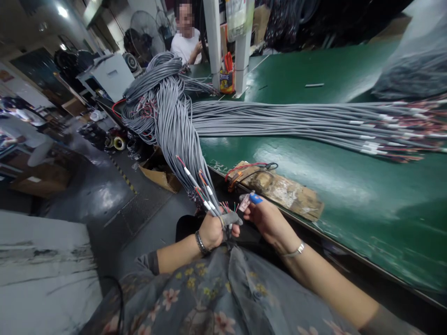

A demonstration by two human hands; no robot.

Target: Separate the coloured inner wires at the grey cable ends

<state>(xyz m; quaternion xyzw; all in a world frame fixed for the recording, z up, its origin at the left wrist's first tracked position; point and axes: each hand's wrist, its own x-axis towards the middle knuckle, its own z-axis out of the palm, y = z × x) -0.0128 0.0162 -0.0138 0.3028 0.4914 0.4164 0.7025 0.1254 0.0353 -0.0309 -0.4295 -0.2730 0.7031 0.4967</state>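
My left hand [213,229] is closed around the ends of several grey cables [181,135], with a grey cover on one finger. Thin coloured wires [228,205] fan out of the stripped end by its fingertips. White sleeves [209,204] sit on other cable ends above that hand. My right hand [267,218], blue tape on its thumb, pinches a small pale pink flat piece [244,203] whose kind I cannot make out. This piece is close beside the coloured wire tips; whether they touch is unclear.
A green table [366,195] runs along the right, bearing a long cable bundle [279,118] and a worn wooden board [282,188] at its edge. A cardboard box [159,172] stands on the floor. Another person [186,39] sits beyond the white post [213,42].
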